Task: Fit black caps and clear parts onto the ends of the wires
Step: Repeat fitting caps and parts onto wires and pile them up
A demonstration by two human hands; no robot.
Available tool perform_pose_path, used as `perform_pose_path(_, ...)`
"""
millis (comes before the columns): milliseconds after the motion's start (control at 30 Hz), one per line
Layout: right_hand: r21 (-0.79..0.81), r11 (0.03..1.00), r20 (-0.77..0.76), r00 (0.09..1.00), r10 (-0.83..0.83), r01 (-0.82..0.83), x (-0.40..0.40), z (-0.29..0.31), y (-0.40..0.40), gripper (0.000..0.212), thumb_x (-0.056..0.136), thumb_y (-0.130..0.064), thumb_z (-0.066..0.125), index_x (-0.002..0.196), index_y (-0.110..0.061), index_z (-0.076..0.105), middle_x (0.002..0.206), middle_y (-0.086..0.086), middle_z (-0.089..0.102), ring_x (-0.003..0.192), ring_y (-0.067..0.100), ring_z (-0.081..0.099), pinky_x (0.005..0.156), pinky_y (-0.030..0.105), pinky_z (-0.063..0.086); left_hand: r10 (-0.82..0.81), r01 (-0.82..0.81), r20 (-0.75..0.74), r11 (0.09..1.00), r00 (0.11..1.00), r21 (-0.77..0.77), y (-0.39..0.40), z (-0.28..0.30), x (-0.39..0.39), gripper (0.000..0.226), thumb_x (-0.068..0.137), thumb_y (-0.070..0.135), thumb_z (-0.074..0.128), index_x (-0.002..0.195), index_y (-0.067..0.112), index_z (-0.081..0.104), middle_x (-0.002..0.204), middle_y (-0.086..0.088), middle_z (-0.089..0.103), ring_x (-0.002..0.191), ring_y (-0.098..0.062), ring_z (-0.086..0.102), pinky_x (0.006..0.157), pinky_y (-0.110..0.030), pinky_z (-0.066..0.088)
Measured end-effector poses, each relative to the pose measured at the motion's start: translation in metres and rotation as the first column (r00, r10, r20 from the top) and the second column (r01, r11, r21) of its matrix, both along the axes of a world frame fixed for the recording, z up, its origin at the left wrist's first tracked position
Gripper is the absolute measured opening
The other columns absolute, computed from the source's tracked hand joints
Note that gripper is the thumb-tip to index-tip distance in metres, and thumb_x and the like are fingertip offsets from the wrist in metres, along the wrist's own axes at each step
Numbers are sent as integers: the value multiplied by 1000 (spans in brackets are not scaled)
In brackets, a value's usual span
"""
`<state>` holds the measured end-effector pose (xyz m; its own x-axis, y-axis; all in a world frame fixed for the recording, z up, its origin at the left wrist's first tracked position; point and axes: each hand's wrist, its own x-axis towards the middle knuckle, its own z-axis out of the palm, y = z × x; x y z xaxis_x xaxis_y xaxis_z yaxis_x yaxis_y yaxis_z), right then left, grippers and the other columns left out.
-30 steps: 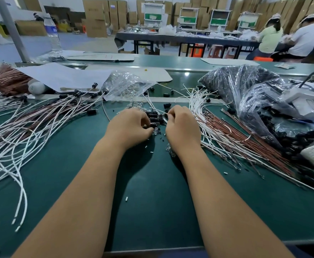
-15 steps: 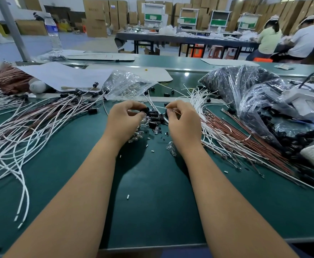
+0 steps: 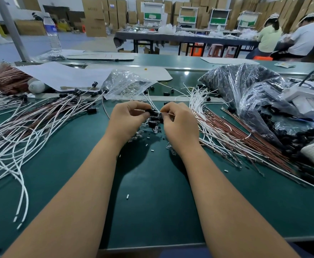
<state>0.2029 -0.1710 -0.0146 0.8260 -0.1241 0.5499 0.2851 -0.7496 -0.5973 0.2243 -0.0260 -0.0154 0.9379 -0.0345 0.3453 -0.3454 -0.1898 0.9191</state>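
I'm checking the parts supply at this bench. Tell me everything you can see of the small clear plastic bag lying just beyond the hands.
The small clear plastic bag is thin, crinkled and glossy, lying slumped on the green table just beyond both hands. It holds a heap of small clear, silvery parts, too small to identify. Its left edge lies beside the white paper sheet, and capped wire ends reach up to it. Neither hand touches it.

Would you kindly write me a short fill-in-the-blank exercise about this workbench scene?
1. Both hands work over a small heap of ____ caps.
2. The table top is ____ in colour.
3. The wires already fitted with caps lie on the person's ____ side.
4. The water bottle stands at the far ____.

Missing words: black; green; left; left
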Motion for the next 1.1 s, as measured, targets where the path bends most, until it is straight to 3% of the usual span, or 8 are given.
perform_pose_path(233,4,1000,13,1000,13,-13,3,-3,0,13,91,-10,58,96,-13,70,94,1,61,91,20,56,79,29,42,-36,37,17,995,999,-89,0,0,2,36,78,-14,67,93,19,67,94,-9,70,75,-3,67,76,-18,55)
perform_pose_path(433,23,999,44,998,42,-43,7,-5,-1,11,91,-9,59,93,-9,70,91,1,63,83,11,49,68,17,29,-24,25,10,990,1000,-138,1,-2,5,33,75,-13,71,86,19,69,87,-2,72,77,-8,70,78,-22,56)
perform_pose_path(667,8,995,32,995,99,-99,7,-7,0,12,94,-11,55,93,-7,67,92,3,63,86,17,54,71,26,37,-87,85,-9,989,996,-122,0,-1,1,21,75,-7,74,85,11,73,75,-1,75,71,-12,70,70,-19,54)
perform_pose_path(800,5,994,32,994,107,-108,6,-6,2,14,93,-5,53,100,-4,66,96,6,62,90,19,55,75,23,38,-70,70,8,989,998,-128,-1,1,-1,21,75,-6,75,84,12,73,74,0,74,68,-7,69,67,-16,53)
perform_pose_path(933,2,985,15,985,170,-170,4,-5,4,26,89,-6,61,115,-6,63,105,5,62,96,16,55,83,18,38,-61,61,7,990,998,-126,-1,1,1,20,78,-5,73,88,12,72,80,-4,73,71,-9,69,76,-21,56)
perform_pose_path(1033,-11,987,24,987,161,-161,5,-5,3,17,89,-7,62,105,-8,67,100,7,63,95,20,56,82,22,38,-35,33,-20,994,999,-107,-1,0,3,18,84,2,69,86,20,72,81,-3,74,79,-16,70,81,-27,56)
perform_pose_path(1100,-13,988,20,988,155,-154,5,-4,2,13,89,-9,63,102,-8,67,97,6,62,94,20,55,82,25,39,-35,34,-7,993,999,-113,-1,-1,3,23,85,0,68,89,23,72,80,1,74,77,-13,70,78,-23,55)
